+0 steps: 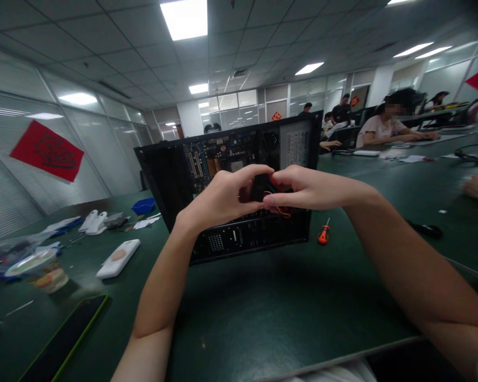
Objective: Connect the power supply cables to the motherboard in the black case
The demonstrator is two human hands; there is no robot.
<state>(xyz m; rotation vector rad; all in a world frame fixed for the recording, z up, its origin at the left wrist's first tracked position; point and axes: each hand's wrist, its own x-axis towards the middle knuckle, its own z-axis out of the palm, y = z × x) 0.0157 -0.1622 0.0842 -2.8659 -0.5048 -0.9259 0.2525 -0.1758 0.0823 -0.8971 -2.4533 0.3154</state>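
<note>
So, nearest the camera a dark phone (pixel 63 339) with a green edge is laid on the green bench (pixel 263 307). Further in, a small black connector (pixel 258 187) with red and yellow wires is pinched between both hands: left hand (pixel 219 199) curled around it, right hand (pixel 302 188) closed on its wire side. It looks like a plug is being worked; careful alignment is probably needed next. Just behind, the open computer case (pixel 231 185) is stood, with an orange screwdriver (pixel 324 233) beside it.

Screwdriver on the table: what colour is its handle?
Orange, seen in the head view: screwdriver.
</note>
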